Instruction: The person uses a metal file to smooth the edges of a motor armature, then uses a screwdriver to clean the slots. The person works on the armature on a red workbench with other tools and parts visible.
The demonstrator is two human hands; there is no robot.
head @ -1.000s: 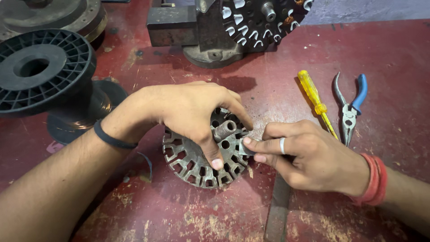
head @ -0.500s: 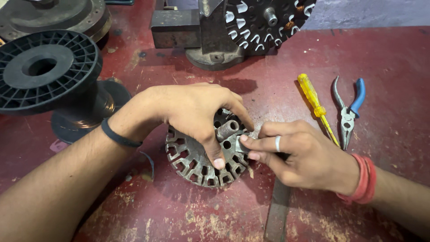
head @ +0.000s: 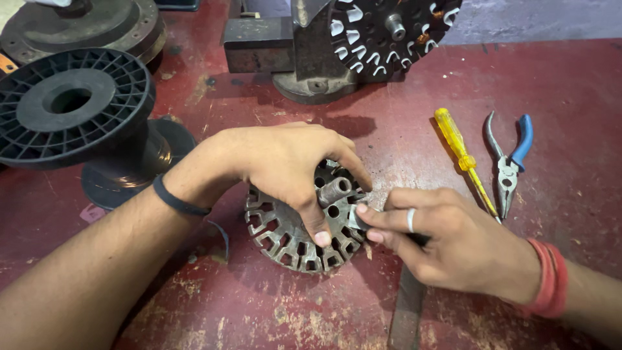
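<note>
Since a second ago the grey slotted round metal stator core [head: 291, 236] has sat a little closer to the yellow-handled screwdriver [head: 461, 155], and the right hand [head: 447, 243] has slid its fingertips slightly further onto the core's rim; the left hand [head: 285, 165] keeps its grip.

The core lies flat on the worn red-painted metal workbench [head: 259, 311], its short steel shaft stub [head: 334, 190] pointing up from the centre. The left hand arches over the core from the far side, fingers spread and curled down around it, thumb pressed on the near rim, clamping the part in place. The right hand meets the core at its right edge, index finger and thumb pinched together on something small and pale at the slots; what it is cannot be made out. A silver ring sits on that hand, red thread bands on its wrist, and a dark band circles the left wrist.

Just right of the core lies the screwdriver, and beyond it blue-handled pliers [head: 508, 162]. Left of the core stands a black ribbed plastic spool [head: 71, 107]. Beyond the core, at the bench's far edge, a dark metal stand [head: 304, 58] carries a second dark slotted core [head: 389, 29].
</note>
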